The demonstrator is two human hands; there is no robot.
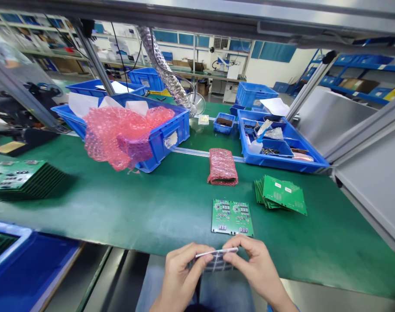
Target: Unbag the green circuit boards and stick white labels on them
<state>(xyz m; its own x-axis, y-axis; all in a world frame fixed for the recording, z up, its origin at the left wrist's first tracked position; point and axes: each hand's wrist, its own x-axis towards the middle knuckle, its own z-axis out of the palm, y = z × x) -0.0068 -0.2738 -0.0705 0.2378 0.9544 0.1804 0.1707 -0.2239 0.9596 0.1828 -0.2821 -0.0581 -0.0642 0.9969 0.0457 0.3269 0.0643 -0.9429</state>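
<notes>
Both of my hands hold a small flat sheet (217, 255) edge-on near the front edge of the green table (152, 203). My left hand (181, 273) pinches its left end and my right hand (252, 264) pinches its right end. The sheet seems to carry a grid of small pieces, which I cannot make out clearly. Just beyond my hands a green circuit board (231, 217) lies flat on the table. To its right is a fanned stack of green circuit boards (281, 193).
A pink bubble-wrap packet (222, 167) lies mid-table. A blue bin (145, 130) holds pink bubble wrap. A blue tray (282, 145) at right holds small bins and a bottle. Another board stack (18, 177) sits far left, a blue bin (25, 268) at bottom left.
</notes>
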